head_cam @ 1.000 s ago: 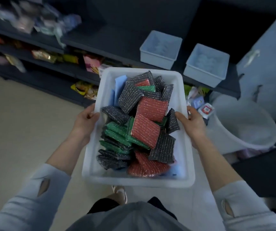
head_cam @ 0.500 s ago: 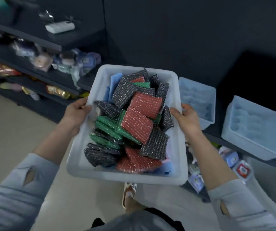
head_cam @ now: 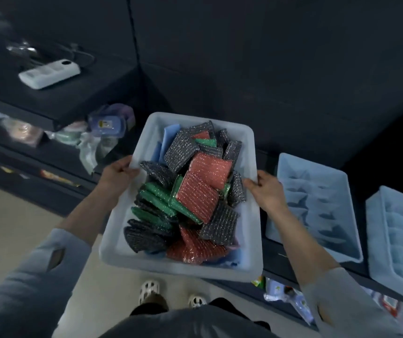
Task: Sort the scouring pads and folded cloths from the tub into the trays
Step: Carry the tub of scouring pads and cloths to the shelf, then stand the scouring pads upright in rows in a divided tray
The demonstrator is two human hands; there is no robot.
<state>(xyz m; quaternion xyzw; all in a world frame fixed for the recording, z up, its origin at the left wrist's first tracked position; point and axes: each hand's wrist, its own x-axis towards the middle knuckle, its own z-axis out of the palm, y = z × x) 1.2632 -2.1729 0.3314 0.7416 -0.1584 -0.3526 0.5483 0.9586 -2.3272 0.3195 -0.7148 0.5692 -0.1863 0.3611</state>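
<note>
Dark shelf (head_cam: 280,262) runs ahead. Tub (head_cam: 178,263), full of pads (head_cam: 196,196) and blue cloths (head_cam: 168,140), has swung leftward, both trays (head_cam: 317,203) now right of it. Left hand (head_cam: 115,176) and right hand (head_cam: 267,191) grip its rims, fingers curled. Sorting not begun; set-down likely next.
</note>
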